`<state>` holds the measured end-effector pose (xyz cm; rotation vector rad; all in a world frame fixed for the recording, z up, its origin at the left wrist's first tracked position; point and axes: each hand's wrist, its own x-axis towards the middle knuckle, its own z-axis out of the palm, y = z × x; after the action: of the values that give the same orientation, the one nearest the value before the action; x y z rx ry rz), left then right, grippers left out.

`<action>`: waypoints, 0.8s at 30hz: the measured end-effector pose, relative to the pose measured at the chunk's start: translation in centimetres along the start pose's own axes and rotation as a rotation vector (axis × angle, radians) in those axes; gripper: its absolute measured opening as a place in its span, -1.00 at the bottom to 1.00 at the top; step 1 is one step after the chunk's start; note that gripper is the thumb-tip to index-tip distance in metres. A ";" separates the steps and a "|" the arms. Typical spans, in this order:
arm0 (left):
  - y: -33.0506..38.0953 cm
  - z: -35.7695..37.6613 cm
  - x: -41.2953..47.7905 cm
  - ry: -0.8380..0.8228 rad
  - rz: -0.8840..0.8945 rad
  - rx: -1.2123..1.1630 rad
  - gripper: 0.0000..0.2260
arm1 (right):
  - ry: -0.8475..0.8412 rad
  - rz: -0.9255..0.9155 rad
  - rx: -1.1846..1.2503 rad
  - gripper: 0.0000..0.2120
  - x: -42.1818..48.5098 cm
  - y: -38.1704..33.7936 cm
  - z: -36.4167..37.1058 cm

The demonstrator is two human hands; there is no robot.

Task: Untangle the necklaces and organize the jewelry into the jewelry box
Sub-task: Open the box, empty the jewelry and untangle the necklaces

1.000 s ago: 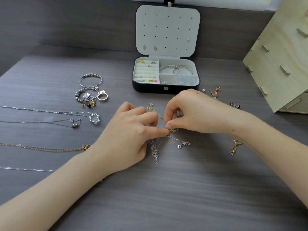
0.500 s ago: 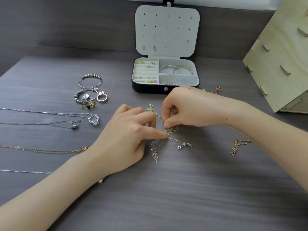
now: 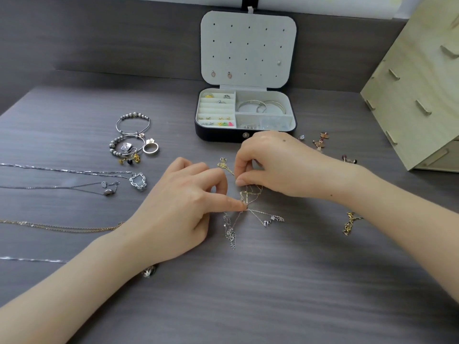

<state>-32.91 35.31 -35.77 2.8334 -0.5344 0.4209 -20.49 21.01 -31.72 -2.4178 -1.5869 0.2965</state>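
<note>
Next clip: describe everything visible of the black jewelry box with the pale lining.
The black jewelry box sits open at the back of the grey wood-grain table, its lid upright. The lid's perforated pale panel holds two pinkish earrings and one small stud. Inside: ring rolls with rings and small coloured pieces at left, two silver bangles at back right. A round snap marks the front.

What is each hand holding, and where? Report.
The left hand pinches the tangled thin gold and silver necklace chains at the knot; the right hand pinches a gold strand above it.
</note>
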 end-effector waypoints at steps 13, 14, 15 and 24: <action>0.0 -0.3 -0.3 0.077 0.042 -0.050 -0.53 | 0.201 -0.003 0.097 -0.75 -5.0 1.0 2.1; 0.0 -0.3 -0.3 0.095 0.033 -0.055 -0.55 | 0.223 -0.022 0.068 -0.70 -5.2 1.0 2.5; 0.0 -0.4 -0.3 0.116 0.022 -0.058 -0.56 | 0.244 -0.039 0.042 -0.65 -5.3 1.0 2.9; 0.5 -0.2 -0.2 0.294 -0.138 -0.103 -0.73 | 0.356 -0.093 -0.044 -0.60 -5.8 1.3 4.2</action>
<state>-33.30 35.01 -35.53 2.6240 -0.2908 0.7436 -22.85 15.49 -35.84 -2.2597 -1.5465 -0.1796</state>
